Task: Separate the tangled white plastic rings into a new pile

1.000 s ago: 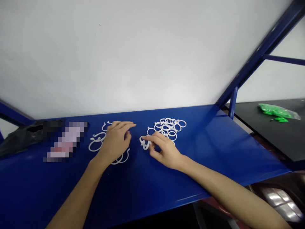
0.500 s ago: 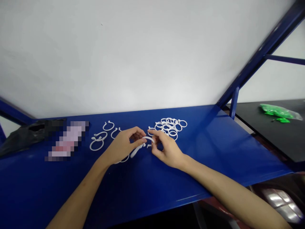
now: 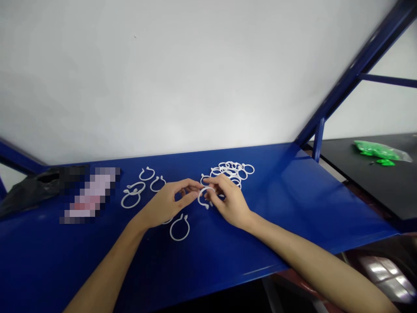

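Between the fingertips of both hands is a white plastic shower curtain ring (image 3: 199, 198), its gap and knobbed ends pointing down. My left hand (image 3: 164, 202) pinches it on the left side. My right hand (image 3: 233, 202) has its fingers closed on the upper right part, hiding some of it. Just below my left hand lies one open ring (image 3: 179, 239), with another ring partly covered by the wrist. Several open rings (image 3: 130, 207) are spread out left of my left hand. Behind my right hand sits a heap of white rings (image 3: 240, 167), partly overlapping.
A blue tabletop (image 3: 276, 191) carries everything, with a white wall behind. To the left are a black plastic bag (image 3: 29, 189) and a pixelated pinkish item (image 3: 94, 191). A blue frame post (image 3: 345, 82) rises at right, beside a black table (image 3: 355, 182) holding a bag of green pieces (image 3: 378, 150).
An open ring now lies on the table below my left hand, where a blurred white ring was falling or moving before. The held ring has turned, showing its gap downward.
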A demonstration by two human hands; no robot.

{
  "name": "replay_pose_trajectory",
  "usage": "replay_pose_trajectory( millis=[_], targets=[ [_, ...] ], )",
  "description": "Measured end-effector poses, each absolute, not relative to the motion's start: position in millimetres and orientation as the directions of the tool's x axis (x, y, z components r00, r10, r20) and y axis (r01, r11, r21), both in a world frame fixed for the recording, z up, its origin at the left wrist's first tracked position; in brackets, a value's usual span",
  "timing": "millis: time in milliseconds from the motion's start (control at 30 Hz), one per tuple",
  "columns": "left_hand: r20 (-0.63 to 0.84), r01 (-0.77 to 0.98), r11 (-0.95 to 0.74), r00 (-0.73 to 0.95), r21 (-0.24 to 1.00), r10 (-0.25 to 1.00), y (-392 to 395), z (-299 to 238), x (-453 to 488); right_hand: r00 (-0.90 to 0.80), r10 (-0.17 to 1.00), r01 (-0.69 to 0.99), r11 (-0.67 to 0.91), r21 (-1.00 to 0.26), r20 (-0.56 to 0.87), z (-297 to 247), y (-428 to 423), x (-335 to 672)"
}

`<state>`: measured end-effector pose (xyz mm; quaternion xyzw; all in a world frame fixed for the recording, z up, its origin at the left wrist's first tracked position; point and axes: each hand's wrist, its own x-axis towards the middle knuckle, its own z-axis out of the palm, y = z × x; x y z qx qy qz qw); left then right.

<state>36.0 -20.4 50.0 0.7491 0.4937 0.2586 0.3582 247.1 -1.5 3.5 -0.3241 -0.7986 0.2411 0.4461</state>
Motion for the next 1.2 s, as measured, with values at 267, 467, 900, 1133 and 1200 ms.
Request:
replay_pose_trajectory(
  millis=[267, 467, 900, 1133, 1200],
  targets=[
    [0.089, 0.615, -0.287, 0.332, 0.734, 0.939, -24.9, 38.6, 54.6, -0.368, 0.704, 0.260, 0.706, -0.659, 0.608, 0.5, 2.4, 250.3],
    [0.234, 0.632, -0.323, 0.223, 0.704, 0.946, -18.9, 31.1, 50.6, -0.429, 0.644, 0.351, 0.765, -0.540, 0.634, 3.5, 1.7, 249.9],
    [0.201, 0.579, -0.222, 0.101, 0.785, 0.974, -15.7, 23.0, 47.4, -0.397, 0.765, 0.185, 0.608, -0.772, 0.507, 5.9, -1.2, 248.8],
    [-0.002, 0.235, -0.031, 0.140, 0.972, 0.990, -13.9, 24.5, 44.9, -0.391, 0.794, 0.159, 0.556, -0.816, 0.465, 2.7, -0.4, 247.0],
    [0.003, 0.186, -0.017, 0.074, 0.982, 0.997, -13.7, 23.1, 47.0, -0.395, 0.816, 0.138, 0.507, -0.851, 0.422, 2.3, -0.5, 246.1]
  ],
)
